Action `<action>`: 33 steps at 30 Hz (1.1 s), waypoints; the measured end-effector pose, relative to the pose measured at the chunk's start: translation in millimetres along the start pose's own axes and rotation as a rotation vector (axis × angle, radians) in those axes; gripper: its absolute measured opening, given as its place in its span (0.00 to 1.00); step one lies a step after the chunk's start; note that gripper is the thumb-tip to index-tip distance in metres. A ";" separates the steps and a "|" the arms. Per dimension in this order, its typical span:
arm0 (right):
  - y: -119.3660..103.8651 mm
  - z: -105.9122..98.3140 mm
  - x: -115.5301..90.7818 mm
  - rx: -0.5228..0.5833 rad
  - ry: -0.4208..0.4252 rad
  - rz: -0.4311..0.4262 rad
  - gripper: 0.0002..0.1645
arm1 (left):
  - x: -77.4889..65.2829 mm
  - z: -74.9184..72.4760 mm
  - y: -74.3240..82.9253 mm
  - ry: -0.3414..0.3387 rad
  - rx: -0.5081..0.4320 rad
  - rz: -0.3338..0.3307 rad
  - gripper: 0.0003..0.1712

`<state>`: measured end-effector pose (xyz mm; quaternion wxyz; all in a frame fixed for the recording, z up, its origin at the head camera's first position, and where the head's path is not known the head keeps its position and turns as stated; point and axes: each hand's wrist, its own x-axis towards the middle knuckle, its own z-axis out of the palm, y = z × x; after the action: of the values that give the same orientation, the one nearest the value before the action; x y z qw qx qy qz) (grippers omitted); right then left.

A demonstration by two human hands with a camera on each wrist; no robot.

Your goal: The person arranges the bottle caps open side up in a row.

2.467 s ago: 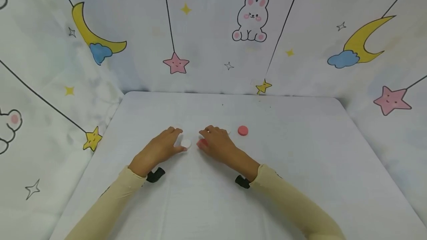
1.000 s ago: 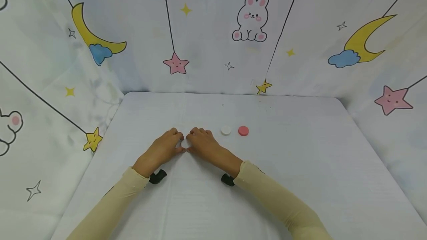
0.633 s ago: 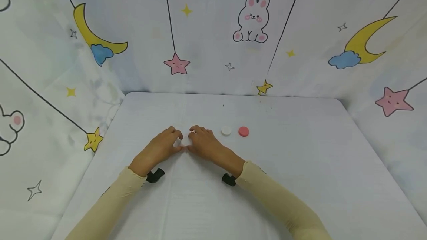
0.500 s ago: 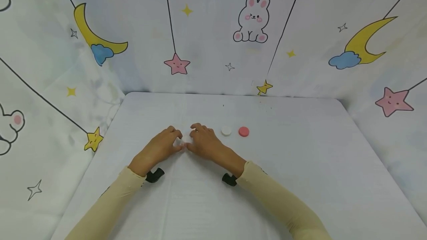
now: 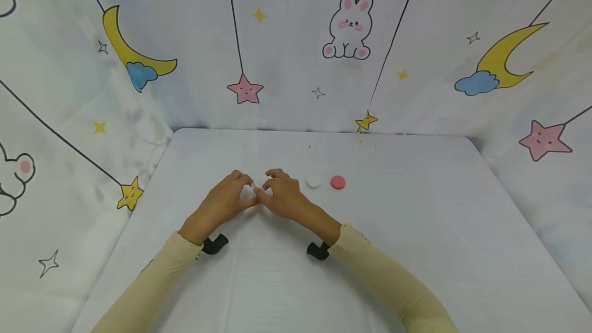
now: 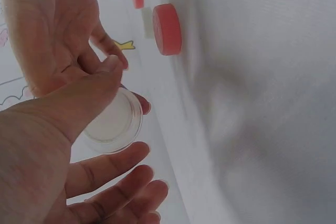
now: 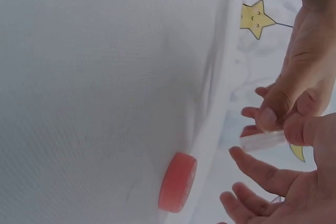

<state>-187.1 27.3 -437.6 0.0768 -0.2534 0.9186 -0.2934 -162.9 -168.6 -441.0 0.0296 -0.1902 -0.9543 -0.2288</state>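
My left hand [image 5: 223,197] pinches a thin, round, translucent white cap [image 6: 111,124] with a clear rim, its thumb over the upper edge. The cap is tipped up, edge-on in the right wrist view. Close against it from the other side is my right hand [image 5: 284,197], its thumb and index finger at the cap's edge. Just below the hands, a red ridged cap [image 7: 177,183] rests on the table; the hands hide it in the head view. To the right lie a second white cap [image 5: 313,182] and a second red cap [image 5: 338,182].
The table [image 5: 393,230] has a white cover. Behind it and at its sides hangs a cloth [image 5: 296,40] printed with stars, moons and a rabbit. A black wrist mount [image 5: 215,244] shows under the left wrist and another mount [image 5: 318,251] under the right.
My right hand has moved left from beside the red cap to meet my left hand. The white cap between them has been picked up and tipped on edge.
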 end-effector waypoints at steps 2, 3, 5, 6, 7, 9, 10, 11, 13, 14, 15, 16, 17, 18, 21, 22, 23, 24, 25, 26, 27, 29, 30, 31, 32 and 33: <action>-1.2 -0.5 -0.2 0.019 -0.004 0.013 0.26 | 0.2 0.0 1.0 0.004 -0.005 -0.004 0.24; -1.9 -0.7 -0.4 0.023 -0.006 0.017 0.26 | 0.3 0.2 1.1 0.008 -0.005 -0.003 0.24; -2.9 -1.3 -0.8 0.035 -0.009 0.027 0.27 | 0.7 0.5 1.1 0.013 -0.005 0.002 0.22; -3.1 -1.4 -0.9 0.038 -0.009 0.032 0.27 | 0.9 0.4 1.1 0.014 -0.003 0.004 0.22; -3.0 -1.4 -1.2 0.042 -0.009 0.035 0.27 | 1.2 0.5 0.8 0.017 0.002 0.010 0.22; -2.3 -1.6 -1.8 0.049 -0.010 0.031 0.26 | 1.9 0.5 0.4 0.023 0.011 0.018 0.22; -1.7 -1.8 -2.0 0.054 -0.012 0.027 0.26 | 2.4 0.4 0.3 0.023 0.014 0.020 0.22; -0.9 -1.9 -2.0 0.055 -0.013 0.016 0.25 | 2.9 0.2 0.3 0.022 0.018 0.023 0.22; 0.6 -2.9 -1.8 0.056 -0.014 -0.011 0.25 | 3.9 -0.5 0.1 0.015 0.028 0.026 0.22; 1.5 -3.5 -1.4 0.050 -0.014 -0.029 0.25 | 4.7 -0.7 -0.1 0.009 0.034 0.027 0.22; 2.6 -3.9 -0.9 0.038 -0.012 -0.044 0.25 | 5.3 -1.2 -0.2 0.001 0.040 0.027 0.22; 3.6 -4.5 -0.2 0.028 -0.010 -0.060 0.25 | 5.9 -1.7 -0.2 -0.006 0.047 0.023 0.22; 4.6 -5.2 0.4 0.014 -0.007 -0.072 0.24 | 6.6 -2.2 -0.3 -0.014 0.053 0.020 0.22; 5.5 -6.1 0.8 -0.001 -0.006 -0.080 0.23 | 7.0 -3.0 -0.1 -0.021 0.058 0.014 0.22; 8.2 -9.1 2.3 -0.046 -0.016 -0.089 0.22 | 8.0 -4.8 0.6 -0.036 0.068 -0.001 0.23; 8.7 -10.5 2.7 -0.055 -0.023 -0.089 0.22 | 8.1 -5.6 0.8 -0.039 0.068 -0.004 0.24; 9.2 -12.0 3.0 -0.064 -0.029 -0.088 0.22 | 8.2 -6.2 1.1 -0.040 0.069 -0.003 0.24; 9.7 -13.2 3.4 -0.076 -0.038 -0.089 0.22 | 8.1 -6.9 1.4 -0.041 0.072 0.000 0.24; 10.1 -14.5 3.8 -0.083 -0.048 -0.088 0.22 | 8.2 -7.2 1.2 -0.041 0.076 0.004 0.25; 10.5 -15.5 4.1 -0.092 -0.056 -0.088 0.23 | 8.1 -7.8 1.4 -0.041 0.081 0.010 0.25; 11.1 -16.2 4.5 -0.099 -0.063 -0.089 0.23 | 8.1 -8.2 1.4 -0.041 0.086 0.015 0.25; 12.1 -17.2 4.8 -0.110 -0.078 -0.084 0.24 | 8.1 -8.5 1.5 -0.047 0.090 0.018 0.25; 12.8 -17.1 4.9 -0.117 -0.086 -0.081 0.24 | 8.3 -8.3 1.5 -0.049 0.090 0.019 0.25; 13.6 -16.8 5.1 -0.120 -0.092 -0.077 0.24 | 8.5 -8.0 1.5 -0.053 0.091 0.018 0.25; 14.2 -16.0 5.3 -0.127 -0.097 -0.075 0.24 | 8.8 -7.4 1.4 -0.058 0.092 0.019 0.25; 14.8 -15.2 5.5 -0.133 -0.101 -0.071 0.24 | 9.2 -6.4 0.9 -0.062 0.094 0.018 0.25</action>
<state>-202.4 42.5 -433.7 0.0955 -0.3049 0.9214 -0.2213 -171.2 -167.4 -433.6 0.0110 -0.2044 -0.9627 -0.1773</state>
